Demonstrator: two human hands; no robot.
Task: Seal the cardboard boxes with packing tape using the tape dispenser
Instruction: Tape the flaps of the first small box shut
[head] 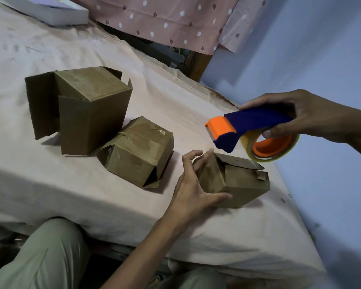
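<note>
Three brown cardboard boxes lie on a bed covered with a pale pink sheet (50,184). The small box (240,182) at the right rests near the bed's edge, and my left hand (193,189) grips its left side, thumb along the front face. Its top flap stands slightly up. Above it, in the air, my right hand (296,113) holds a blue and orange tape dispenser (248,128) with a roll of clear tape, the cutter end pointing left. A medium box (138,151) lies tilted in the middle. The tall box (88,113) stands at the left with loose flaps.
A white flat box (56,13) lies at the bed's far left corner. A pink dotted cloth (175,19) hangs behind the bed. A blue wall (321,59) runs along the right side. My knees in green trousers (46,257) are at the bed's near edge.
</note>
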